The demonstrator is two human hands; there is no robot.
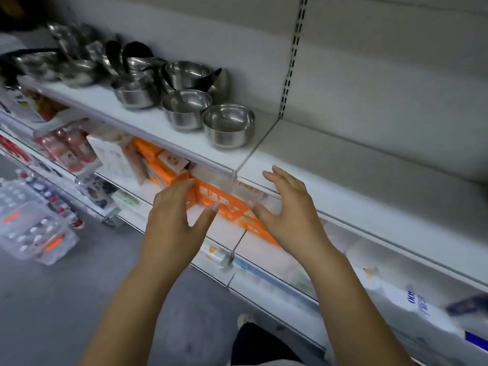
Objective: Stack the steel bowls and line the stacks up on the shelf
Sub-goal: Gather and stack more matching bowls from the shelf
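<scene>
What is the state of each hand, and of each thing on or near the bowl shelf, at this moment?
Left hand: open, holds nothing.
Right hand: open, holds nothing.
Nearest bowl: upright, empty, unstacked, on the shelf.
Second bowl: upright, empty, unstacked.
Bowl stack: nested, upright.
Orange box: closed, on the shelf below.
</scene>
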